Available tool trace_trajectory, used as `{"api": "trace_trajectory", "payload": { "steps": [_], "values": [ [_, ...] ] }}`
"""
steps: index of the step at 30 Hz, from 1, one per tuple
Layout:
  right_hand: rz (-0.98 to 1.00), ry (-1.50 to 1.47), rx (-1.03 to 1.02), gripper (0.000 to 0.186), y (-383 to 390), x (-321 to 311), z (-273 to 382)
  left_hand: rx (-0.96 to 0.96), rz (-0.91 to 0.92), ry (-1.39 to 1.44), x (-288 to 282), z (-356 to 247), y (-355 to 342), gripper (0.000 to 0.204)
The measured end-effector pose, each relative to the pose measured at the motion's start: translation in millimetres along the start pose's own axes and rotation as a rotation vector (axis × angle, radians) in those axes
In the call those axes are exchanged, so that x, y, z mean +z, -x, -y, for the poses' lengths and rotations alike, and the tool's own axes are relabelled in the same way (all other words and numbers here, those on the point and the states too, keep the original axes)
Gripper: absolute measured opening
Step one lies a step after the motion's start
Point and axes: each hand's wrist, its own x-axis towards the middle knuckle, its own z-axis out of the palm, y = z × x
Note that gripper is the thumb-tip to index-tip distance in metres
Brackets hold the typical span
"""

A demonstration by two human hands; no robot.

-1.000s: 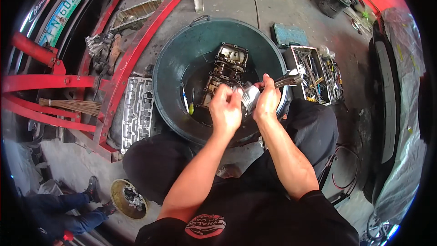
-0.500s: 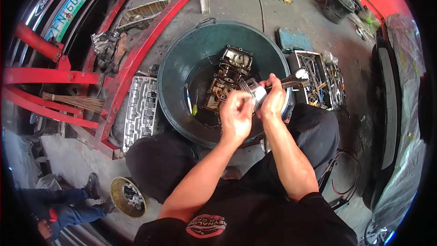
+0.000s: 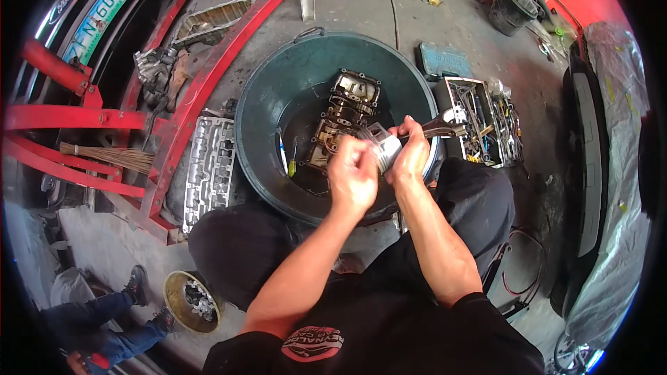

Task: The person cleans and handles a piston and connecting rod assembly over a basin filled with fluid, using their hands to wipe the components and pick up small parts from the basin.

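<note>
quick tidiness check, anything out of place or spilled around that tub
Possibly the yellow-green-handled screwdriver: it lies inside the dark green tub, beside engine parts, rather than in the toolbox. No obvious spill.

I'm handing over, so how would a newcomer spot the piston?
Find the big green tub. Over its right side, the right hand holds the piston, a silver cylinder. Its long dark rod sets it apart from the brown engine parts below.
</note>
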Motion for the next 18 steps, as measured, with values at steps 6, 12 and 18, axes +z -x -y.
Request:
{"api": "trace_trajectory", "payload": {
  "steps": [6, 12, 18],
  "values": [
    [0.155, -0.118, 0.000, 0.029, 1, -3, -10, -0.205, -0.085, 0.060, -11, -8, -30, 0.010],
    [0.109, -0.173, -0.044, 0.027, 2, 6, -10, -0.214, -0.117, -0.159, -22, 0, -42, 0.012],
    [0.219, -0.215, -0.049, 0.026, 8, 9, -4, -0.036, -0.102, -0.075, -36, 26, 0, 0.010]
  ]
}}
